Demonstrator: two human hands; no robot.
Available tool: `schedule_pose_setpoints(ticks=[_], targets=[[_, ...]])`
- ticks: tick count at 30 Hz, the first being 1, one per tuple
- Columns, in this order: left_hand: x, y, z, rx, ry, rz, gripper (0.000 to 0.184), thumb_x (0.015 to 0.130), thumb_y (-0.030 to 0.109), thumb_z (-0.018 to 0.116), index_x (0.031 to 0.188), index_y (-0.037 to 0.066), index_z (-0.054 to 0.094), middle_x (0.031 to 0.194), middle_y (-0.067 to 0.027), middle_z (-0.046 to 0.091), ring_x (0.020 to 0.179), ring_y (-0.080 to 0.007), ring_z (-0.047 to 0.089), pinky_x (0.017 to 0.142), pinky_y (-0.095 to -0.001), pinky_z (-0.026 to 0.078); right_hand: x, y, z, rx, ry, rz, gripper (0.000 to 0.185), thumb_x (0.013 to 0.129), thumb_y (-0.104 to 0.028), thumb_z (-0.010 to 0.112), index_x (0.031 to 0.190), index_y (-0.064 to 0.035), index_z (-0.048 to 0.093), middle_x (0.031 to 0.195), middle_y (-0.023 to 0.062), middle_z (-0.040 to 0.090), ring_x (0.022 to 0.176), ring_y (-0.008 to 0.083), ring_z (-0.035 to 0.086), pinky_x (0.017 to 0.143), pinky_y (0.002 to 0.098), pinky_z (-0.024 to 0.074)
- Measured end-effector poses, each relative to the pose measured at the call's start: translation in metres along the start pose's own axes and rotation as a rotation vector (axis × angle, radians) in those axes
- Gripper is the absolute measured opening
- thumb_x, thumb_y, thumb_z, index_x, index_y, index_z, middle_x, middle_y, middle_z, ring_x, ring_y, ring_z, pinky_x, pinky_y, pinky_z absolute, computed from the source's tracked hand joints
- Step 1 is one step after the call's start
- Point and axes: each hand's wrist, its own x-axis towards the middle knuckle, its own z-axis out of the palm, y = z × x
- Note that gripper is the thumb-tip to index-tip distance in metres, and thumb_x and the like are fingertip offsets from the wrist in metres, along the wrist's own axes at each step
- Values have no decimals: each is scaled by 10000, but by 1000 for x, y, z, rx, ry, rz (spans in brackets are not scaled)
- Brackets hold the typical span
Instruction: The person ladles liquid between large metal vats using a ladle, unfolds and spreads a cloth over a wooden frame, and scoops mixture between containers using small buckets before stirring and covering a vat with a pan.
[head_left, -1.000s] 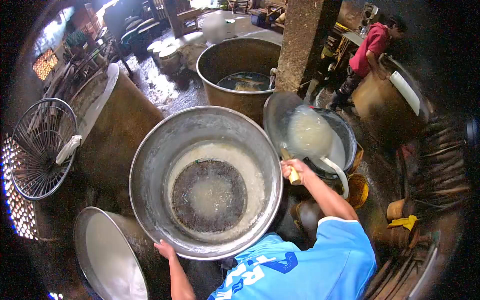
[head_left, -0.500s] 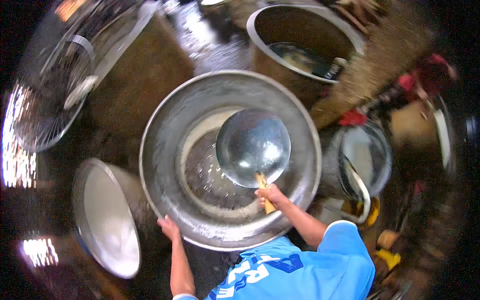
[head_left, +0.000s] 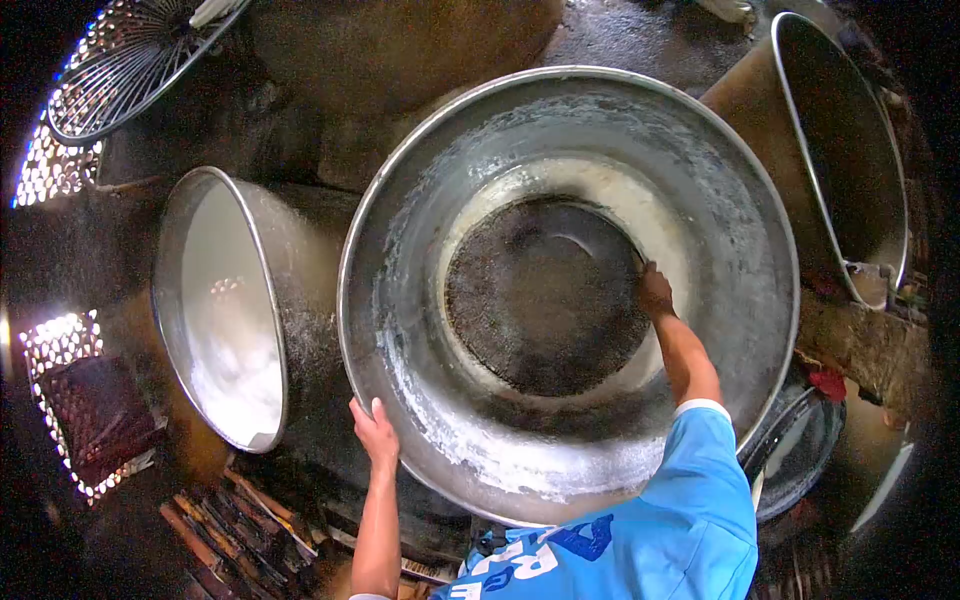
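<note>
A wide metal vat (head_left: 740, 230) with a pale inner ring and a dark round bottom fills the middle of the view. My left hand (head_left: 376, 432) grips its near-left rim, thumb on top and fingers at the outer side. Deep inside, at the right edge of the dark bottom, my right hand (head_left: 656, 290) is closed on the ladle. The ladle's round bowl (head_left: 560, 270) shows only dimly in the shaded bottom, and its handle is mostly hidden by my hand.
A smaller metal pot (head_left: 225, 310) of whitish liquid stands left. A wire basket (head_left: 130, 75) hangs upper left. Firewood (head_left: 240, 530) lies lower left. A tall vat (head_left: 840, 150) stands upper right, and a dark tub (head_left: 800, 455) with a red cloth (head_left: 828, 384) sits lower right.
My right hand has swung the ladle from the tub at the right over the vat and down inside it. My left hand stays at the rim. The view has turned and moved closer.
</note>
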Motion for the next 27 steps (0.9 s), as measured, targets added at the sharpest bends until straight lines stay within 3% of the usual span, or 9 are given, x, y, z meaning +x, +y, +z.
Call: schedule_pose_setpoints(ticks=[3, 5, 10, 11, 12, 13, 17, 21, 27], targets=[[1, 8, 0, 37, 33, 8, 377, 910, 230, 488, 1171, -34, 422, 1008, -233, 592, 927, -380, 583, 798, -412, 445, -34, 34, 67, 173, -182, -13, 270, 847, -196, 538, 1056, -35, 480, 792, 165, 578, 681, 311, 552, 579, 412, 458], [2, 4, 1, 20, 17, -18, 379, 912, 239, 488, 1169, -33, 425, 1010, -231, 592, 924, -376, 586, 791, -412, 448, -81, 65, 129, 481, -487, 79, 254, 854, -209, 545, 1053, -55, 505, 761, 120, 562, 631, 261, 521, 539, 388, 437], [0, 3, 0, 25, 25, 17, 374, 915, 250, 485, 1168, -21, 431, 1005, -227, 593, 922, -378, 582, 793, -416, 444, -209, 39, 275, 1257, -1258, 648, 219, 874, -243, 562, 1045, -106, 568, 686, 7, 522, 504, 138, 446, 439, 326, 387], [0, 1, 0, 34, 21, 21, 368, 917, 244, 483, 1172, -17, 431, 1009, -218, 593, 922, -363, 581, 806, -407, 441, -222, 22, 319, 1340, -1362, 755, 212, 842, -280, 593, 977, -116, 596, 693, 31, 551, 532, 172, 491, 459, 343, 424], [0, 1, -1, 41, 15, 27, 362, 920, 237, 481, 1176, -13, 432, 1013, -209, 592, 921, -348, 581, 819, -398, 437, -232, -29, 294, 1423, -1462, 862, 215, 811, -317, 624, 908, -125, 623, 701, 54, 579, 560, 206, 537, 479, 359, 461], [-1, -1, -2, 22, 18, 52, 359, 918, 244, 479, 1166, -10, 432, 1004, -224, 591, 923, -375, 575, 803, -415, 437, -245, -67, 256, 1412, -1236, 877, 148, 864, -182, 569, 850, -34, 567, 557, 18, 471, 456, 151, 452, 409, 311, 416], [-4, -7, -3, -30, 13, 97, 357, 914, 257, 469, 1157, 1, 419, 987, -259, 587, 924, -433, 562, 770, -458, 431, -291, -137, 115, 1795, -976, 574, 132, 771, -29, 623, 772, -51, 493, 601, 23, 494, 461, 132, 485, 411, 289, 439], [-6, -21, -3, -17, 41, 193, 369, 915, 258, 463, 1178, 9, 394, 990, -271, 581, 922, -448, 551, 771, -472, 421, -330, -113, -3, 1717, -752, 365, 145, 782, -23, 608, 808, -41, 467, 623, 5, 445, 467, 93, 458, 409, 266, 423], [12, -47, -3, -19, -128, 256, 495, 920, 329, 434, 1256, -15, 315, 1135, -304, 508, 1026, -461, 505, 842, -489, 393, -393, 13, -131, 1665, -280, 131, 139, 795, -52, 616, 833, -20, 486, 662, 27, 501, 468, 87, 450, 405, 237, 422]])
